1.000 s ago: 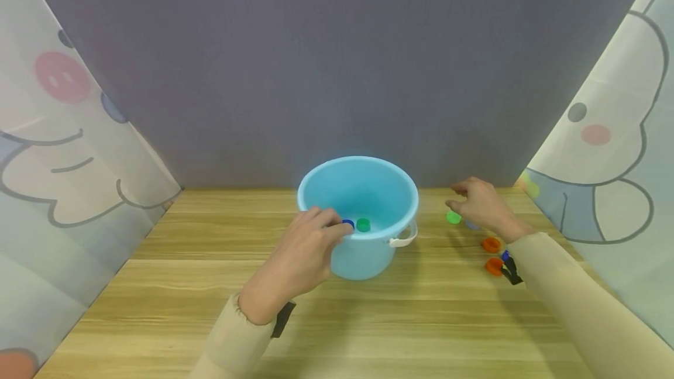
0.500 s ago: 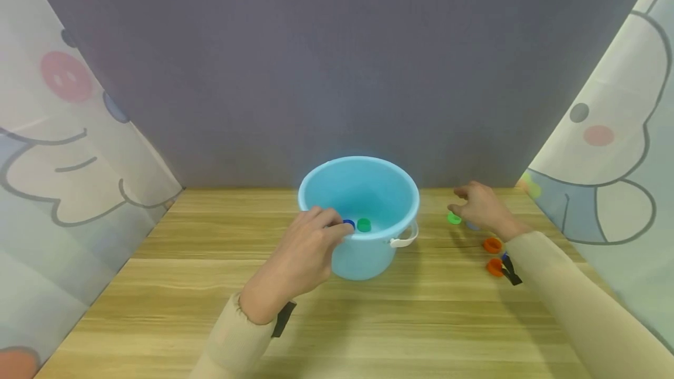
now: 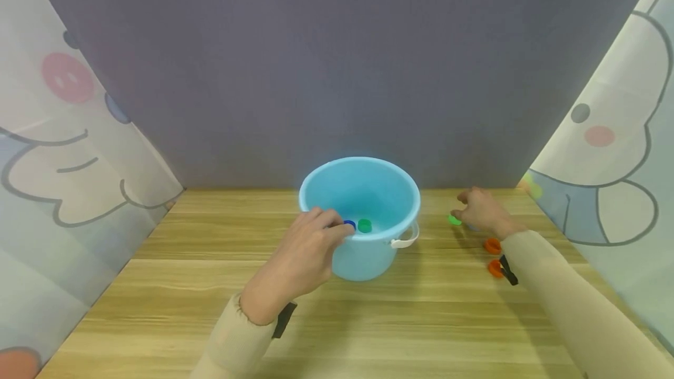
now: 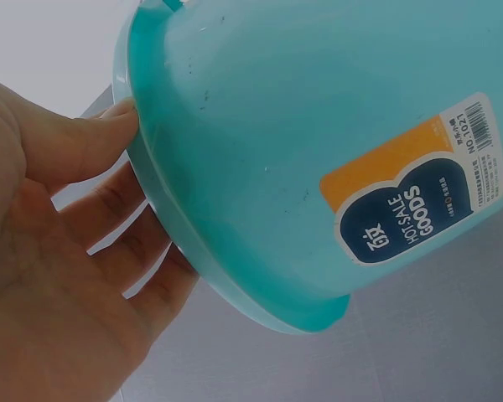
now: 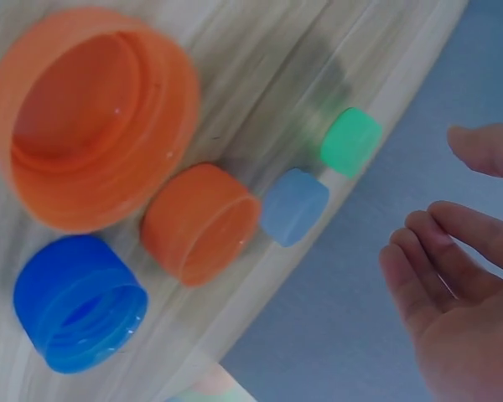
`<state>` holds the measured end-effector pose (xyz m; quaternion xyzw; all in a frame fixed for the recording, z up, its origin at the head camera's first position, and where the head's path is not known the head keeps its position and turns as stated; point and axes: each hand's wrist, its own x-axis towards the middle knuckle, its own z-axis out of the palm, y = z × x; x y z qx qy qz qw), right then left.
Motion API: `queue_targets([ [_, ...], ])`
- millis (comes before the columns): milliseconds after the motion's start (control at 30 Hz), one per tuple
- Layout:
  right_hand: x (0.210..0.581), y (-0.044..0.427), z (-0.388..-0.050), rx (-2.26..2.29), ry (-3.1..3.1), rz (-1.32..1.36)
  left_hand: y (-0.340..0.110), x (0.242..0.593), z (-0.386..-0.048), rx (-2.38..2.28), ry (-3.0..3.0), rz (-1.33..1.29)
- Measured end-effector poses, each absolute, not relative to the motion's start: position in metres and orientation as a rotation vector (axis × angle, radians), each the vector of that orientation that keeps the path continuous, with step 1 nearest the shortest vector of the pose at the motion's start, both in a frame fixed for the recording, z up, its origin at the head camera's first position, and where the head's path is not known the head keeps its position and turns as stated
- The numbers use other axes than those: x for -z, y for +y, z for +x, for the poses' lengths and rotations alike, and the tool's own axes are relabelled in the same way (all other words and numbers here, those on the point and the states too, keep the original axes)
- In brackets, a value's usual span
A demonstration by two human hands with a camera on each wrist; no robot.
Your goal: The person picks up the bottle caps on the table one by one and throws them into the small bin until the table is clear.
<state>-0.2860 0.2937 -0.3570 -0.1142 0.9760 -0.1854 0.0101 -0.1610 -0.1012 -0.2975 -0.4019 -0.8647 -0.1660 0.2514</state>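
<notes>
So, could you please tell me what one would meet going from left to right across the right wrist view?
Dark blue cap → smaller orange cap → light blue cap → green cap → right hand. The larger orange cap is left out: it spans the dark blue cap's stretch.

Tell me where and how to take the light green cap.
I'd pinch the light green cap by its round wall, coming from above, thumb and fingers of the right hand on opposite sides. It sits low on the table, and the pale blue cap nearby may crowd a sideways approach.
</notes>
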Motion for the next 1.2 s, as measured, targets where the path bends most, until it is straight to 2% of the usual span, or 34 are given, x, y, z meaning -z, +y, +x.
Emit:
queue_targets([
  [1200, 0.380, 0.306, -0.300, 0.508, 2.935, -0.304, -0.101, 0.299, -0.162, 0.446, -2.372, -1.089],
])
